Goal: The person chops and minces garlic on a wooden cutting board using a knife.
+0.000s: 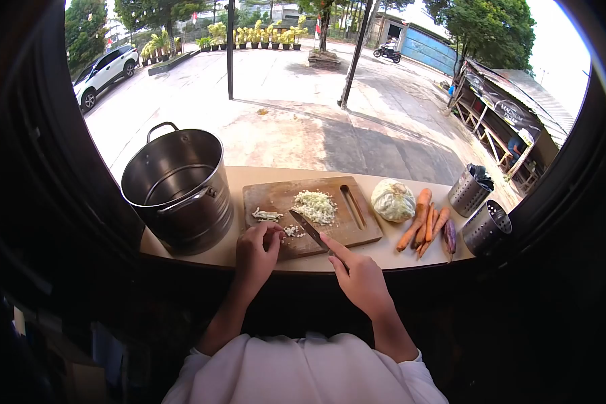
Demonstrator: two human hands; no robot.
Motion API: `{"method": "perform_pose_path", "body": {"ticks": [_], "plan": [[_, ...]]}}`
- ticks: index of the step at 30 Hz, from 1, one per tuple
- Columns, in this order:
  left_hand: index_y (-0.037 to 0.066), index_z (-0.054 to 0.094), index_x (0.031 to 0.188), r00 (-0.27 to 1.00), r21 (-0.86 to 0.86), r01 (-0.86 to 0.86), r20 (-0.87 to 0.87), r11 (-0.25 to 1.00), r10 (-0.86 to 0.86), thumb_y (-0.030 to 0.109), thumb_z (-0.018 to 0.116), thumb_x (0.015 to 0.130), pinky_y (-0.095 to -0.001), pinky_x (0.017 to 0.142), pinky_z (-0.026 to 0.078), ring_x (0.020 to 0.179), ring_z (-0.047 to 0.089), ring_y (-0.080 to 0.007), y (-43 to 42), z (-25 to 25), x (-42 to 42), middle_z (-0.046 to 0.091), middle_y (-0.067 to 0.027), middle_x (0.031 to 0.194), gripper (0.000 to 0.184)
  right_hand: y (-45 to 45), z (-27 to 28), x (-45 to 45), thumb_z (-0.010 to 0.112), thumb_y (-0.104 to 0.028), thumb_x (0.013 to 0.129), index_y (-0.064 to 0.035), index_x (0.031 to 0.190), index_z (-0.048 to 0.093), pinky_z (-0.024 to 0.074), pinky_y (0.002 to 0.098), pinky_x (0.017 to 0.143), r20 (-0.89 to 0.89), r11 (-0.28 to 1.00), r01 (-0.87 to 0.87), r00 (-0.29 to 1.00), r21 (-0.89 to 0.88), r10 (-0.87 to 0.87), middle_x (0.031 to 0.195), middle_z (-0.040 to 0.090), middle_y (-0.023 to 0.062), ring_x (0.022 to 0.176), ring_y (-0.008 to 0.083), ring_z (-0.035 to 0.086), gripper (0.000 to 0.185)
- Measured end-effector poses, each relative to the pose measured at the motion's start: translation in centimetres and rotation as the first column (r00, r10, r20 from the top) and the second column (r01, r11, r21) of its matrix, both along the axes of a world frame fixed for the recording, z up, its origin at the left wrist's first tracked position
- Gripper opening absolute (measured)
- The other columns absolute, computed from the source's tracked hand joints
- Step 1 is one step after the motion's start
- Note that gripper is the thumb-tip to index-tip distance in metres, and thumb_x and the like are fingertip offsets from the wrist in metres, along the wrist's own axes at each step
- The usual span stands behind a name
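Observation:
My right hand (362,275) grips a knife (310,229), its index finger stretched along the top of the blade. The blade slants up and left over a wooden cutting board (273,194). My left hand (257,250) rests at the board's near left edge with its fingers curled together; whatever they may hold is hidden. Beside those fingertips lies a small heap of white chopped bits (292,231). Beyond the knife tip is a larger pile of pale chopped vegetable (316,206). Some thin pale strips (267,215) sit at the board's left.
A large steel pot (212,222) stands left of the board. To the right are a cabbage (392,200), several carrots (421,222), a purple eggplant (450,237) and two perforated metal holders (466,195). The counter (249,176) ends at an opening onto a paved yard.

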State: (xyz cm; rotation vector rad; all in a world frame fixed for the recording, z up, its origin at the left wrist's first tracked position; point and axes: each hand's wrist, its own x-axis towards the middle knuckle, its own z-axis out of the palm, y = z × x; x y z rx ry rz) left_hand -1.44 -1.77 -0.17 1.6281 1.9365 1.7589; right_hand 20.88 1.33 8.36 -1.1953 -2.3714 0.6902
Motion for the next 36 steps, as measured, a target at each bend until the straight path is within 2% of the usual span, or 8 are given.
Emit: {"method": "perform_pose_path", "body": {"ticks": [3,6,9,12,18,25,32,36], "plan": [[0.004,0.068,0.096,1.000,0.021,-0.012,-0.018,1.000,0.013,-0.004,0.062,0.089,-0.0385,0.076,0.054,0.080,0.069,-0.0251,0.1,-0.1,-0.3,0.071,-0.0092,0.087,0.013,0.3,-1.1,1.0,0.064,-0.013,0.098,-0.0276,0.142,0.060,0.0536,0.0411,0.074,-0.096,0.997,-0.050,0.994,0.057,0.055,0.096,0.072,0.0191,0.083,0.0390,0.068,0.047],[0.003,0.068,0.097,0.998,0.068,-0.049,-0.034,0.996,0.052,-0.008,0.057,0.089,-0.0383,0.080,0.053,0.088,0.068,-0.0265,-0.2,0.7,-0.8,0.071,-0.0106,0.094,0.017,0.0,-1.2,1.3,0.065,-0.012,0.097,-0.0277,0.142,0.061,0.0536,0.0400,0.074,-0.074,0.988,-0.144,0.986,0.061,0.148,0.095,0.072,0.0163,0.083,0.0351,0.068,0.048],[0.002,0.067,0.098,0.995,0.120,-0.021,-0.097,0.993,0.033,-0.006,0.054,0.095,-0.0309,0.081,0.053,0.089,0.068,-0.0204,-0.1,0.4,-1.7,0.070,-0.0092,0.096,0.017,-0.1,-2.0,0.9,0.066,-0.013,0.096,-0.0285,0.141,0.062,0.0535,0.0397,0.073,-0.064,0.958,-0.228,0.968,0.173,0.242,0.092,0.071,0.0143,0.080,0.0326,0.067,0.048],[0.001,0.066,0.095,0.993,0.158,0.033,-0.120,0.987,-0.014,-0.008,0.051,0.094,-0.0347,0.090,0.051,0.095,0.067,-0.0245,-0.1,0.5,-2.0,0.070,-0.0108,0.100,0.018,0.1,-2.5,0.6,0.066,-0.015,0.096,-0.0299,0.141,0.063,0.0535,0.0394,0.072,-0.031,0.944,-0.278,0.957,0.179,0.287,0.090,0.070,0.0128,0.078,0.0310,0.067,0.047],[0.003,0.066,0.094,0.996,0.183,0.060,-0.079,0.981,-0.047,-0.010,0.051,0.088,-0.0396,0.095,0.048,0.102,0.064,-0.0296,-0.1,-0.1,-2.4,0.071,-0.0117,0.102,0.021,1.0,-2.6,0.1,0.064,-0.015,0.097,-0.0289,0.141,0.062,0.0536,0.0409,0.074,-0.040,0.965,-0.242,0.968,0.102,0.247,0.096,0.073,0.0148,0.084,0.0349,0.068,0.047],[0.004,0.067,0.096,0.990,0.161,-0.011,-0.136,0.987,0.033,-0.010,0.052,0.083,-0.0408,0.094,0.048,0.103,0.063,-0.0315,0.3,-0.5,-2.2,0.071,-0.0106,0.103,0.024,3.0,-2.3,0.6,0.063,-0.014,0.098,-0.0257,0.141,0.062,0.0536,0.0424,0.077,-0.029,0.993,-0.039,0.999,0.115,0.042,0.105,0.072,0.0182,0.089,0.0379,0.068,0.045],[0.003,0.066,0.100,0.995,0.153,-0.068,-0.063,0.986,0.079,-0.009,0.053,0.086,-0.0408,0.097,0.048,0.106,0.064,-0.0325,0.3,-0.9,-2.2,0.070,-0.0117,0.107,0.023,1.4,-1.2,0.9,0.065,-0.016,0.097,-0.0261,0.139,0.063,0.0541,0.0393,0.081,-0.079,0.929,-0.369,0.927,-0.035,0.366,0.109,0.072,0.0172,0.096,0.0381,0.068,0.044],[0.002,0.067,0.104,0.998,0.130,-0.023,0.058,0.991,0.015,-0.008,0.054,0.088,-0.0403,0.101,0.047,0.110,0.064,-0.0330,0.5,-1.1,-2.8,0.070,-0.0128,0.110,0.023,2.5,-0.6,1.0,0.065,-0.017,0.098,-0.0266,0.139,0.063,0.0542,0.0396,0.081,-0.051,0.943,-0.311,0.950,-0.121,0.307,0.108,0.072,0.0174,0.096,0.0386,0.069,0.043]]}}
